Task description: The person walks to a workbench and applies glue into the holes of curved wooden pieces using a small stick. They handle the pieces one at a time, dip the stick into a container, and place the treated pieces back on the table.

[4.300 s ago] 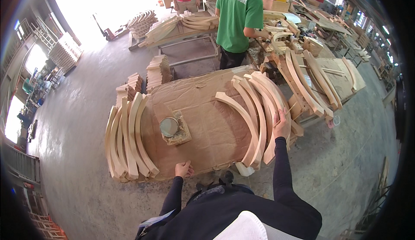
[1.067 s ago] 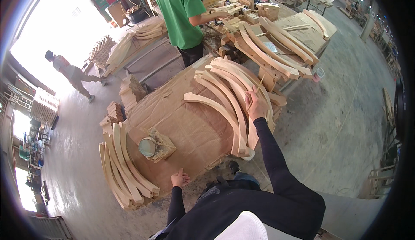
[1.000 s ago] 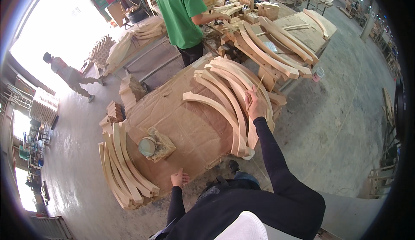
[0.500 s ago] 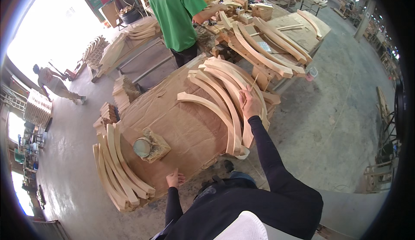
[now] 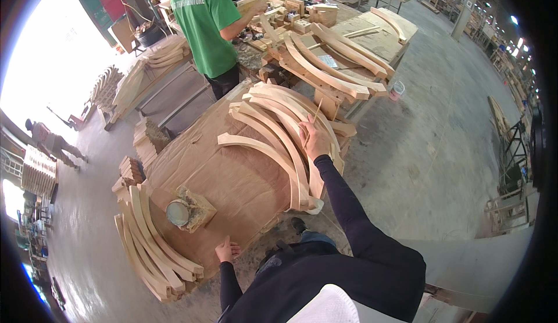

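My right hand (image 5: 315, 137) is closed around a thin tan stick (image 5: 318, 110), perhaps a brush handle, whose upper end points up past the fingers. It is over a row of curved pale wooden pieces (image 5: 273, 126) lying side by side on the brown paper-covered table (image 5: 197, 154). Near the table's front edge my left hand (image 5: 226, 249) is empty, its fingers apart. Between that hand and the table's left part stands a round tin (image 5: 178, 212) beside a crusted, yellowish block (image 5: 199, 209). A second group of curved wooden pieces (image 5: 152, 244) lies along the left end.
A person in a green shirt (image 5: 204, 23) works at a farther bench, holding a wooden piece. More curved parts (image 5: 331, 67) rest on a bench at the back right, with a small bucket (image 5: 397, 90) beside it. Stacked wood (image 5: 148, 140) borders the table's far left side.
My view has shifted, so the table and its contents sit further left. The person in green has raised a curved wooden piece. My right hand still holds the stick over the curved pieces.
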A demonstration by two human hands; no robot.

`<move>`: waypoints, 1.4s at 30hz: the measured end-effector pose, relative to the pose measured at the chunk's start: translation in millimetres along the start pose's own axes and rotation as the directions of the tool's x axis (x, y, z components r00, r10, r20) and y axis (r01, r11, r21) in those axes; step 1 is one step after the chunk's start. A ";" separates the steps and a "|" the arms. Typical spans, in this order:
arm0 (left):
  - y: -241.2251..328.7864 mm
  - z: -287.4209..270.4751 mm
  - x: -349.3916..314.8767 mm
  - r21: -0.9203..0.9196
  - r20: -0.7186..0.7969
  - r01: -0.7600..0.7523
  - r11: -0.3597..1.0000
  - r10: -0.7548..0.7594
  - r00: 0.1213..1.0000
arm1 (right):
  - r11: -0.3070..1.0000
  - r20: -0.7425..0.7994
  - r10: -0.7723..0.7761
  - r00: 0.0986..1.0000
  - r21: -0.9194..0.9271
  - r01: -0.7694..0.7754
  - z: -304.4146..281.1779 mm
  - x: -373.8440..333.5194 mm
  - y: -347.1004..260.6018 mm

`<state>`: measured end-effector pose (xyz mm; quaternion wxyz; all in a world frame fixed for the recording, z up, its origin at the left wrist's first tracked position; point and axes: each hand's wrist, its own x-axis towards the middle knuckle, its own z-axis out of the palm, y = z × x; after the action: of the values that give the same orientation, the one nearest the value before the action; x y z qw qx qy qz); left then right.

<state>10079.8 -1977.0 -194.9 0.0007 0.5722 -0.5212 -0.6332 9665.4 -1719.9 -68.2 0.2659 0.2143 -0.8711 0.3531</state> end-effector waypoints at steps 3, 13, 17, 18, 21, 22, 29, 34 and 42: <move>-6.7 -6.1 0.3 0.005 0.004 -0.013 1.000 0.013 1.000 | 0.998 0.042 0.068 0.997 0.009 -0.068 2.1 -1.5 -5.9; 7.0 -0.6 -9.9 -0.002 0.029 0.008 1.000 -0.008 1.000 | 0.999 0.087 0.014 0.996 -0.036 -0.010 3.5 -3.5 4.4; 1.1 -1.6 -9.6 -0.038 0.016 0.002 0.999 -0.001 1.000 | 0.998 0.080 -0.029 0.996 -0.056 0.034 7.0 -2.0 0.6; -2.2 -2.9 -9.1 -0.048 0.012 -0.001 0.999 0.002 1.000 | 0.999 0.103 -0.008 0.995 -0.049 0.013 8.2 -2.5 -3.4; 2.2 0.6 -11.1 -0.018 0.004 -0.013 1.000 0.013 1.000 | 0.999 0.125 0.016 0.992 -0.052 -0.010 6.9 -1.2 2.1; 5.0 0.9 -14.4 -0.004 -0.006 -0.016 1.000 0.016 1.000 | 0.999 0.118 0.015 0.993 -0.048 -0.009 8.6 -1.4 2.7; 6.8 1.0 -12.4 0.014 -0.006 -0.027 1.000 0.027 1.000 | 1.000 0.085 0.010 0.996 0.005 -0.011 6.2 -0.8 1.1; 5.5 -1.5 -11.0 0.000 0.009 -0.025 1.000 0.025 1.000 | 0.999 0.091 0.028 0.995 0.014 -0.030 8.1 -2.5 2.6; -0.2 -2.0 -3.0 -0.019 0.017 -0.017 1.000 0.018 1.000 | 0.998 0.062 0.056 0.997 0.023 -0.058 10.3 -2.8 3.7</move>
<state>10082.4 -1976.4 -192.5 0.0074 0.5622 -0.5201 -0.6429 9662.3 -1724.4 -78.1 0.2264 0.2032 -0.8802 0.3644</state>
